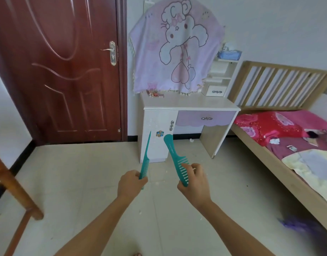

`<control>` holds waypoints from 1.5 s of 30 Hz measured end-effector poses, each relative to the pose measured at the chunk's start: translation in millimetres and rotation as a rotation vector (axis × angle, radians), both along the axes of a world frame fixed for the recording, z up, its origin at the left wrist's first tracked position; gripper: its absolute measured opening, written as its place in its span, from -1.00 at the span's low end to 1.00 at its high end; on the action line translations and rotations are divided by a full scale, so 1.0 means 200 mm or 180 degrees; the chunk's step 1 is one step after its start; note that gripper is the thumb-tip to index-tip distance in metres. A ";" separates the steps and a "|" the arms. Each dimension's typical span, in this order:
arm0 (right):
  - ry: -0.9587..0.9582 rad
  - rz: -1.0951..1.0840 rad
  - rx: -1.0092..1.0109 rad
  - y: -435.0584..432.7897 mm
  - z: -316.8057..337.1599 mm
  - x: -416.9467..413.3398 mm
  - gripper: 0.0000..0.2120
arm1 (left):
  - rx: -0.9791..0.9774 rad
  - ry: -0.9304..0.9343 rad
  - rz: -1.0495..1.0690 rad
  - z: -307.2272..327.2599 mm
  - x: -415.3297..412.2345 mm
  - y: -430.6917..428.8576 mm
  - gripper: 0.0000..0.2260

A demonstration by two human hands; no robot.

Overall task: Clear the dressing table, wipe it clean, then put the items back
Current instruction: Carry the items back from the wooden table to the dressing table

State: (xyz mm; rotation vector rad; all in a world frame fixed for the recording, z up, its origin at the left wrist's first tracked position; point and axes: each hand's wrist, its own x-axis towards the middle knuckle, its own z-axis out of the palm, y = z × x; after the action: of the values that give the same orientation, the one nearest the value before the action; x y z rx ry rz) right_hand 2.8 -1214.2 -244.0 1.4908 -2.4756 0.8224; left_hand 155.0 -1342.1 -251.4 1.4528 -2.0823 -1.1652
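A panelled dark-red wooden door point(66, 71) stood at left as a person's left hand point(130, 182) gripped a slim teal plastic tail comb point(145, 159) by its fine teeth, spike pointing up. The right hand point(194, 180) pinched a broad teal wide-toothed plastic comb point(174, 154), its rounded handle raised. Beyond both, against the wall, stood the glossy white dressing table point(192, 103) with a lilac scalloped drawer point(192, 119), a pink fringed cartoon-print cloth point(151, 61) draped above it, beside a slatted pale-wood bed point(280, 84).

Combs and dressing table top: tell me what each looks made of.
The thin comb and the wide comb: probably plastic, uniform teal, moulded teeth. The dressing table top: likely painted or laminated board, smooth white with a soft sheen; core hidden.
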 end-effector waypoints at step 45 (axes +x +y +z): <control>0.0042 0.0517 -0.0066 -2.01 -0.24 -2.65 -0.28 | 0.0284 -0.0312 0.0262 -0.20 -2.56 -1.95 -0.90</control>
State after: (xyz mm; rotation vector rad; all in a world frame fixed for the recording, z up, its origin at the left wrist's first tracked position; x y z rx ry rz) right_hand -527.4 -1617.0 -291.0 1.7017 -2.3532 0.8584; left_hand -357.5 -1733.0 -291.6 1.6517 -2.0358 -1.1911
